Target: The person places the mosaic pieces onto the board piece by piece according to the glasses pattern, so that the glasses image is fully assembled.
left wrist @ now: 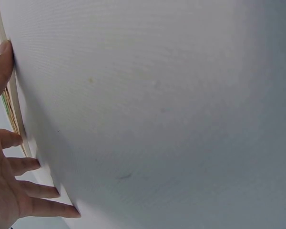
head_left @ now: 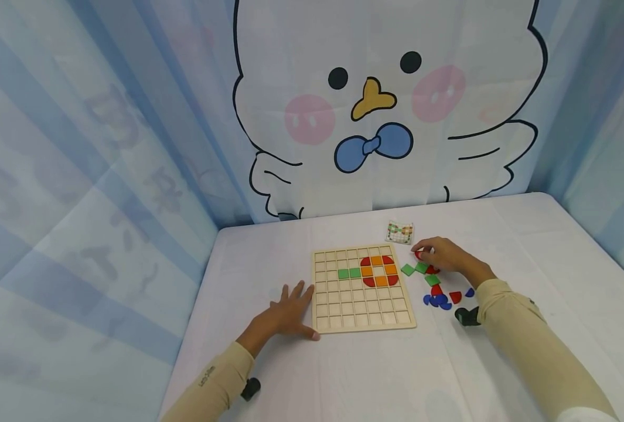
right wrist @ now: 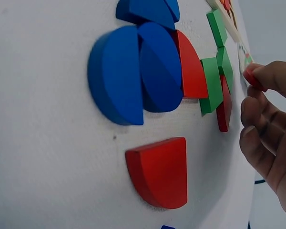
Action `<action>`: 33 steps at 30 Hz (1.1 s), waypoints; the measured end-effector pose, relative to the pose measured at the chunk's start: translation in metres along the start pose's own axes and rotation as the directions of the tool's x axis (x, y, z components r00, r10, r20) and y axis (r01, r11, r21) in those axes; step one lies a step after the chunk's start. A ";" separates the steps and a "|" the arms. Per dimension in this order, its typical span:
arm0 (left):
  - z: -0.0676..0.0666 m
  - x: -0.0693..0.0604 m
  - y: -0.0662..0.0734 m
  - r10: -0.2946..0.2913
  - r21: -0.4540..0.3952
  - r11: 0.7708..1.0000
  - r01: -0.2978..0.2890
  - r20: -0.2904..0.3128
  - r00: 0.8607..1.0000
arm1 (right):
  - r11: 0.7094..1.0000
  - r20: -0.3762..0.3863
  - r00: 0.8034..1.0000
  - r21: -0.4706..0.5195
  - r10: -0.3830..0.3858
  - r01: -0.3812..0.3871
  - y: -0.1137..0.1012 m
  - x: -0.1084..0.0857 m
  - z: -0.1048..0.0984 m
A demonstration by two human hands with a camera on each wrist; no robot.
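A wooden grid board (head_left: pixel 338 308) lies on the table. On it, two green squares (head_left: pixel 349 274) lead to a ring of orange squares (head_left: pixel 381 281) with red rounded pieces (head_left: pixel 368 282) at its corners. My left hand (head_left: pixel 289 312) rests at the board's left edge, fingers spread; in the left wrist view its thumb (left wrist: pixel 3 64) touches the rim. Right of the board, my right hand (head_left: pixel 442 255) pinches a small red piece (right wrist: pixel 254 78) between thumb and fingers, its exact shape partly hidden. Below that hand lie loose green squares (head_left: pixel 432 280) and red rounded pieces (head_left: pixel 455 297).
Several blue half-round pieces (right wrist: pixel 115 76) cluster nearer me on the right, some overlapping. A small printed pattern card (head_left: pixel 399 232) lies behind the board's far right corner. A curtain with a cartoon figure (head_left: pixel 375 187) hangs behind the white table (head_left: pixel 364 375).
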State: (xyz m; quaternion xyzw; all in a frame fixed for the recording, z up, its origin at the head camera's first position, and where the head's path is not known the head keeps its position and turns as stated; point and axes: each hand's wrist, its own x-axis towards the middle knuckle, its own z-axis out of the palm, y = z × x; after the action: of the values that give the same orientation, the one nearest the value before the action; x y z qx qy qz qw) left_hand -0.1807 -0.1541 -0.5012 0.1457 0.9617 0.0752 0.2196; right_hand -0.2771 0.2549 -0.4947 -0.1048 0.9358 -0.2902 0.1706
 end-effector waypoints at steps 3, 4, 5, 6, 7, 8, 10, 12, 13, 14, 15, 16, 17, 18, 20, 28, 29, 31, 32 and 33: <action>0.000 0.000 0.000 -0.001 0.001 1.000 0.001 -0.001 1.000 | 1.000 0.005 1.000 0.013 0.003 -0.003 -0.001 0.001 0.002; 0.001 0.000 0.000 -0.001 0.000 1.000 0.001 -0.001 1.000 | 1.000 0.003 1.000 0.019 0.006 -0.006 -0.001 0.001 0.002; 0.001 0.000 0.000 -0.002 0.000 1.000 0.002 0.000 1.000 | 1.000 0.001 1.000 0.022 0.006 -0.006 -0.001 0.001 0.003; 0.000 0.000 0.000 -0.002 0.000 1.000 0.002 0.000 1.000 | 1.000 -0.002 1.000 0.025 0.005 -0.005 0.000 0.001 0.003; 0.000 0.000 0.001 -0.003 0.000 1.000 0.003 0.001 1.000 | 1.000 -0.004 1.000 0.029 0.001 -0.001 0.000 0.001 0.003; 0.000 0.000 0.001 -0.005 0.001 1.000 0.005 0.002 1.000 | 1.000 -0.008 1.000 0.030 0.002 -0.001 0.000 0.001 0.003; -0.001 -0.001 0.002 -0.006 0.003 1.000 0.006 0.002 1.000 | 1.000 -0.013 1.000 0.025 -0.003 0.004 0.002 0.001 0.003; -0.002 -0.001 0.002 -0.008 0.008 1.000 0.008 0.004 1.000 | 1.000 -0.016 1.000 0.009 -0.010 0.010 0.004 0.000 0.003; -0.002 -0.001 0.002 -0.009 0.010 1.000 0.009 0.004 1.000 | 1.000 -0.016 1.000 0.002 -0.019 0.019 0.005 0.000 0.002; -0.002 -0.001 0.002 -0.009 0.013 1.000 0.009 0.005 1.000 | 1.000 -0.017 1.000 -0.003 -0.023 0.023 0.006 0.000 0.002; -0.002 -0.001 0.002 -0.010 0.014 1.000 0.010 0.004 1.000 | 0.999 -0.019 0.999 -0.006 -0.035 0.035 0.007 -0.001 0.002; -0.002 -0.001 0.002 -0.011 0.015 1.000 0.011 0.007 1.000 | 0.999 -0.023 0.999 -0.007 -0.040 0.040 0.008 -0.001 0.002; -0.002 -0.001 0.002 -0.012 0.017 1.000 0.012 0.007 1.000 | 0.999 -0.024 0.999 -0.003 -0.047 0.047 0.009 -0.001 0.002; -0.002 -0.001 0.002 -0.012 0.019 1.000 0.012 0.007 1.000 | 0.999 -0.024 0.998 0.006 -0.054 0.054 0.009 -0.001 0.002; -0.002 -0.001 0.002 -0.013 0.019 1.000 0.013 0.006 1.000 | 0.998 -0.025 0.998 0.020 -0.058 0.058 0.010 -0.002 0.002; -0.001 -0.001 0.003 -0.012 0.011 1.000 0.012 0.007 1.000 | 0.996 0.005 0.999 0.068 -0.054 0.054 0.013 -0.003 0.003; -0.001 -0.001 0.003 -0.011 0.009 1.000 0.011 0.006 1.000 | 0.996 0.007 0.998 0.070 -0.057 0.056 0.013 -0.002 0.003; -0.002 -0.002 0.003 -0.010 0.007 1.000 0.010 0.005 1.000 | 0.995 0.011 0.998 0.080 -0.064 0.062 0.012 -0.001 0.004; -0.002 -0.002 0.003 -0.009 0.006 1.000 0.009 0.005 1.000 | 0.994 0.013 0.998 0.081 -0.069 0.068 0.012 -0.001 0.004; -0.002 -0.002 0.003 -0.009 0.005 1.000 0.008 0.006 1.000 | 0.994 0.017 0.997 0.085 -0.077 0.075 0.011 -0.001 0.004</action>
State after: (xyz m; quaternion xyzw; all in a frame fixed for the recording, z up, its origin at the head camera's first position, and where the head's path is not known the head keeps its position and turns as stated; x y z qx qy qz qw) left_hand -0.1789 -0.1522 -0.4982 0.1424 0.9618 0.0715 0.2224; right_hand -0.2755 0.2617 -0.5039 -0.1359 0.9163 -0.3346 0.1732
